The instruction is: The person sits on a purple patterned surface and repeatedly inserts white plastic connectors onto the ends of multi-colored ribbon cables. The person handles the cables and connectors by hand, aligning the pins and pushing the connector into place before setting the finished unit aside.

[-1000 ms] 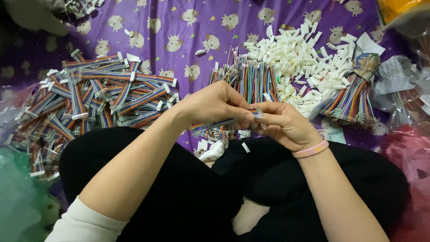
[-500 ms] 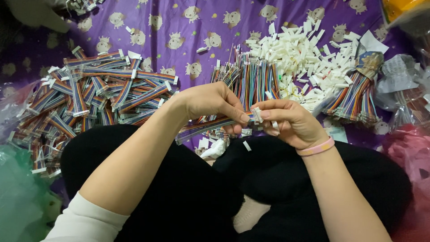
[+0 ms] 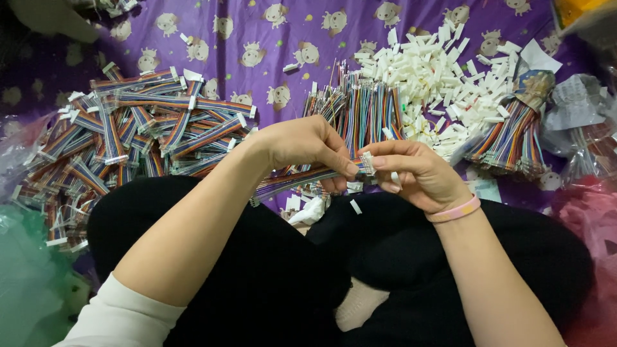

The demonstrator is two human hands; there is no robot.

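Rainbow-coloured ribbon cable (image 3: 299, 180) is pinched by the left hand (image 3: 308, 146) above the lap, steadied so its white connector (image 3: 367, 163) is gripped by the right hand (image 3: 411, 173); finished cables (image 3: 128, 141) are piled at the purple cloth's (image 3: 257, 38) left edge.

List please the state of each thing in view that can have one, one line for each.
Left hand: closed on the ribbon cable.
Right hand: pinching the white connector.
Ribbon cable: held, its end at the connector.
White connector: held at the cable tip.
Finished cables: piled loosely, connectors fitted.
Loose connectors: heaped, unattached.
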